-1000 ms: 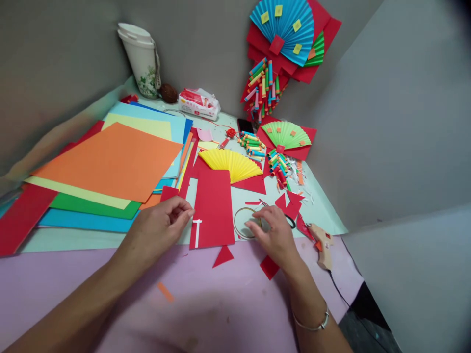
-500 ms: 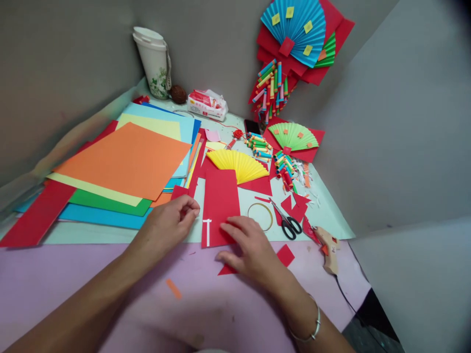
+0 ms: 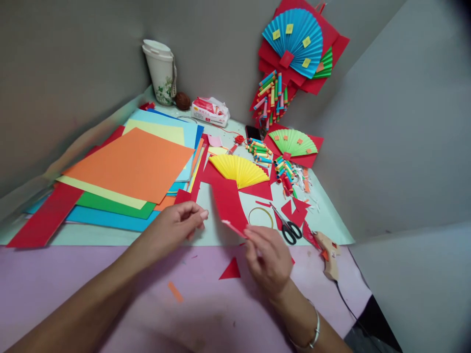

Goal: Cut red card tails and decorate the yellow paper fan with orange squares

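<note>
I am working at a lilac table (image 3: pixel 206 314) partly covered by a pale green sheet (image 3: pixel 327 223), grey walls (image 3: pixel 209 49) rising behind and at right. A lidded cup (image 3: pixel 161 73) is standing near the sheet's far left corner, its contents hidden; a red-and-white packet (image 3: pixel 210 112) is lying along the far edge. Near the middle of the near edge, my right hand (image 3: pixel 268 252) is pinching a corner of a red card (image 3: pixel 231 206); my left hand (image 3: pixel 186 219) is hovering beside it, fingers bent, whether gripping anything I cannot tell.

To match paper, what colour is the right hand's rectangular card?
Red rectangular paper card, head view.
</note>
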A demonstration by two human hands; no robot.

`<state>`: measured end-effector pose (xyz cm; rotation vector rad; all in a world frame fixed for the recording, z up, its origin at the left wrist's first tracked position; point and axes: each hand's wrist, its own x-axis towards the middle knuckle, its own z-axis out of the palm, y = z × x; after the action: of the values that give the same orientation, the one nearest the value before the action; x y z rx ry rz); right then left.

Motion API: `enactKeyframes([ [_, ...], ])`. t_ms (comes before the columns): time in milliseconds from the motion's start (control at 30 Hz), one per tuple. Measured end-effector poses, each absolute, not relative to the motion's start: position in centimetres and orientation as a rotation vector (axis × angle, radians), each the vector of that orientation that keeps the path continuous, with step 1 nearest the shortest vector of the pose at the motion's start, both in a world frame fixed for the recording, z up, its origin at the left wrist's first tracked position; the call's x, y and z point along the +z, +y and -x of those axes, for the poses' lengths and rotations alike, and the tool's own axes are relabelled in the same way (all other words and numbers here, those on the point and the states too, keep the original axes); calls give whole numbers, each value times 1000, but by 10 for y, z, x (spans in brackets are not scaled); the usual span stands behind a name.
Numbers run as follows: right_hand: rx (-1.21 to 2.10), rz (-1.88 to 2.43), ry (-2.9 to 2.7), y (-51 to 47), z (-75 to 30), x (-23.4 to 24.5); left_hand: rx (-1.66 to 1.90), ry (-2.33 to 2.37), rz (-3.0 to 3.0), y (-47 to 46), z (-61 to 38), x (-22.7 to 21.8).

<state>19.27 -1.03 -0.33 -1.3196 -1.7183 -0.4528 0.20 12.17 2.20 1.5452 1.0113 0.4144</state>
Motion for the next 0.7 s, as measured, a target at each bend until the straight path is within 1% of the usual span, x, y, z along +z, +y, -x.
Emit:
enactKeyframes([
  [67, -502, 1312, -1457, -16, -193, 5, 259, 903, -1465, 119, -2, 21],
  [133, -452, 1278, -1270, -22, -188, 8, 149, 778, -1370, 113, -4, 19],
  [200, -287, 1249, -1160, -26, -180, 7, 151, 658, -1239, 106, -8, 17],
  [300, 97, 1251, -978, -30, -169, 1, 261, 534, -1038, 98, -14, 16],
  [400, 479, 1284, -817, -28, -168, -2, 476, 586, -898, 98, -16, 16],
  [500, 721, 1332, -769, -21, -176, -1, 604, 724, -917, 105, -13, 15],
  [600, 857, 1364, -741, -13, -185, 2, 529, 851, -1054, 111, -10, 15],
  [700, 950, 1421, -724, -8, -190, 2, 447, 873, -1121, 111, -11, 17],
])
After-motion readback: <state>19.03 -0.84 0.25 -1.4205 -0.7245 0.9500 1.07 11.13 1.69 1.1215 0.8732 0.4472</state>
